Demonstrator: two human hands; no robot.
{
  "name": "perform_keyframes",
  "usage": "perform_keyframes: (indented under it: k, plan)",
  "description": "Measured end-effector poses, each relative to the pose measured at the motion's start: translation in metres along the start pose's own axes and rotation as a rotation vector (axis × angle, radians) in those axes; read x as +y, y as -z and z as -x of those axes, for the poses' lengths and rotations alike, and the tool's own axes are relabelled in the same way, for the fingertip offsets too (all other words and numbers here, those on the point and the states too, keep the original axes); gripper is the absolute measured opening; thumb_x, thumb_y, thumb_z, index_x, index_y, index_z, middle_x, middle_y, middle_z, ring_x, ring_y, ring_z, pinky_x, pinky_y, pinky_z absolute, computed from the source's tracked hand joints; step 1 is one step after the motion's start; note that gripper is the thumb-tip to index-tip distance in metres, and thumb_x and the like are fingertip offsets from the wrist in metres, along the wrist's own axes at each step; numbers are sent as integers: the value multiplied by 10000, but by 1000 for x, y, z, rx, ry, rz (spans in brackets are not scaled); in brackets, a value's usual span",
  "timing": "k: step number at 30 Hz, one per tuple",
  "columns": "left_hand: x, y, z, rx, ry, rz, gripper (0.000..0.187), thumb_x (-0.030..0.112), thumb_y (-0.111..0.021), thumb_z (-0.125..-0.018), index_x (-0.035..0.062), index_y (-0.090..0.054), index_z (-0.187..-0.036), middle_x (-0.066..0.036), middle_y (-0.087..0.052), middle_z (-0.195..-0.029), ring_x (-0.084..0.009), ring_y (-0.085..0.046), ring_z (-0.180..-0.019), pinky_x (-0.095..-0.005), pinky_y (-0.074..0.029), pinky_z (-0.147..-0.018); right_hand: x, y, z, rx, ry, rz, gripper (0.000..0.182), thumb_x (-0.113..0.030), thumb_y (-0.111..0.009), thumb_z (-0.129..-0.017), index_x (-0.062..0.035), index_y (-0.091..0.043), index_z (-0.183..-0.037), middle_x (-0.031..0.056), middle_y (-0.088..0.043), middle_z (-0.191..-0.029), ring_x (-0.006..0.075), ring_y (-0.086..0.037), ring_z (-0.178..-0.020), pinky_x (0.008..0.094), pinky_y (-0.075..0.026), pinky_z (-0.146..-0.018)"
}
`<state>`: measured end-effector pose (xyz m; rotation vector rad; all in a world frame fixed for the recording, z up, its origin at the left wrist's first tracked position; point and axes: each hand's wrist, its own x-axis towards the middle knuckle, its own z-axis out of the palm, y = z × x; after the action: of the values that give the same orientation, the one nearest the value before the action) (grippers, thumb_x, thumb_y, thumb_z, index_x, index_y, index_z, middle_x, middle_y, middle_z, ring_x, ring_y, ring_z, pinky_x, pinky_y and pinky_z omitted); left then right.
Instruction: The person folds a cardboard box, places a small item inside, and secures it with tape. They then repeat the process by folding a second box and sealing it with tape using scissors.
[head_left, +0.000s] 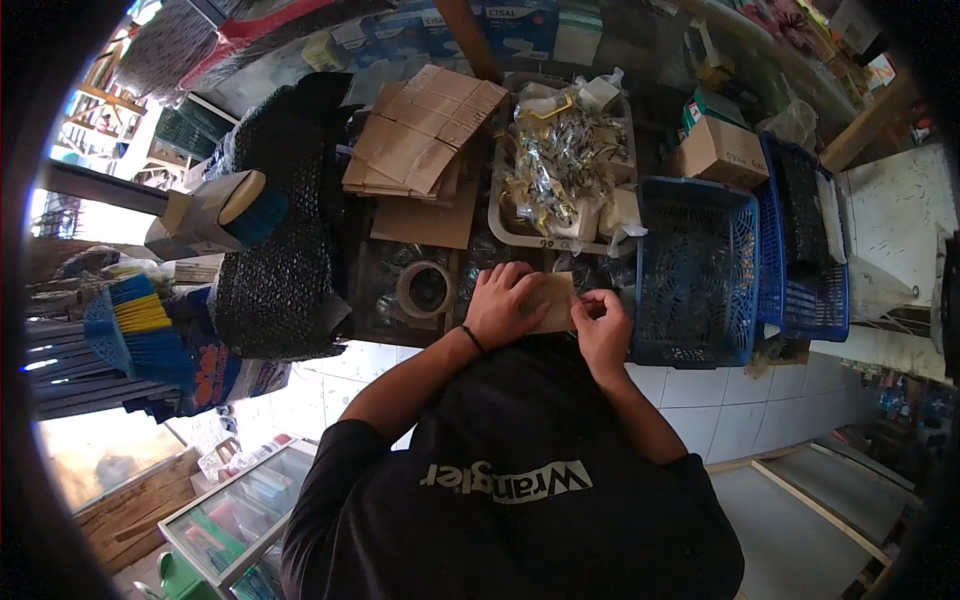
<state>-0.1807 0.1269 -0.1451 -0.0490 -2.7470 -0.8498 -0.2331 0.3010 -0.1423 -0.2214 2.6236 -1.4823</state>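
Note:
A small flat piece of brown cardboard (555, 300) lies at the near edge of the work surface, in front of my body. My left hand (505, 303) rests over its left part, the fingers bent and pressed together on it. At its right edge my right hand (602, 325) pinches the border between thumb and fingers. Just beyond stands a white tray (497, 215) heaped with small plastic-wrapped metal parts (565, 150). A roll of brown tape (424, 290) lies left of my left hand.
Stacked cardboard pieces (425, 130) lie behind the tape. A dark blue basket (697, 355) stands at the right, beside another blue basket (825, 315) and a cardboard box (720, 152). Black bubble wrap (280, 230) and a brush (215, 215) are at the left.

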Motion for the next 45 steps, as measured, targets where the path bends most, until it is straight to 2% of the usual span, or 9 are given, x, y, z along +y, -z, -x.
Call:
perform_keyframes:
  k: [3,9,12,15,21,30,36,42,45]
  plan:
    - [0,0,0,-2,-5,-4,415,281,-697,-705,163,-573,-1083,-43,-527,-1020,-233,-516,-972,-389,-391,-785,3,-1,-1,0,26,-7,191,-124,-716,-741,-13,-590,-832,74,-614,-696,190,-595,-617,318,-469,-589]
    - [-1,-3,0,2,-12,-14,411,282,-694,-708,167,-573,-1083,-42,-526,-1019,-234,-518,-967,-389,-393,-780,-1,1,-2,-36,-50,1,243,-144,-739,-716,-12,-589,-855,85,-609,-725,205,-594,-640,329,-470,-602]
    - [-3,-4,0,12,-16,-13,412,283,-692,-710,169,-572,-1087,-41,-526,-1016,-234,-519,-960,-388,-393,-779,1,-1,-5,113,25,28,293,-172,-744,-715,-7,-579,-892,96,-610,-722,224,-599,-645,343,-474,-607]
    - [-1,-2,1,5,-12,-23,409,287,-690,-712,171,-571,-1086,-42,-527,-1013,-234,-522,-953,-387,-393,-777,1,-2,-10,38,-40,91,321,-189,-736,-725,0,-567,-920,100,-615,-730,237,-604,-656,353,-479,-622]
    - [3,-1,1,0,19,-59,401,305,-685,-716,180,-571,-1080,-40,-532,-1006,-232,-524,-946,-386,-384,-768,6,0,-14,-178,-164,-97,329,-212,-733,-739,3,-565,-923,93,-619,-748,197,-604,-681,334,-479,-638]
    - [5,-3,1,12,35,-83,405,321,-690,-714,176,-565,-1070,-31,-539,-1003,-231,-524,-939,-392,-382,-761,16,18,4,-298,-49,-152,311,-200,-709,-773,10,-562,-950,83,-621,-805,175,-602,-753,320,-472,-686]
    - [4,-3,2,5,28,-86,424,321,-692,-712,169,-559,-1085,-35,-543,-1003,-230,-523,-943,-390,-383,-760,13,8,3,-207,-15,-94,235,-179,-675,-798,-3,-564,-907,107,-620,-804,225,-609,-706,336,-470,-650]
    - [3,-6,2,-4,40,-96,433,316,-692,-710,165,-556,-1092,-39,-548,-1023,-234,-525,-951,-390,-385,-768,6,-2,-9,-88,90,-72,176,-168,-611,-861,2,-564,-862,134,-588,-715,273,-583,-645,360,-448,-601]
    - [3,-7,2,7,42,-106,433,314,-692,-712,162,-554,-1093,-43,-548,-1031,-238,-526,-957,-394,-386,-777,10,-4,-8,-87,47,-88,198,-185,-608,-873,7,-571,-842,143,-594,-719,285,-585,-652,367,-442,-594]
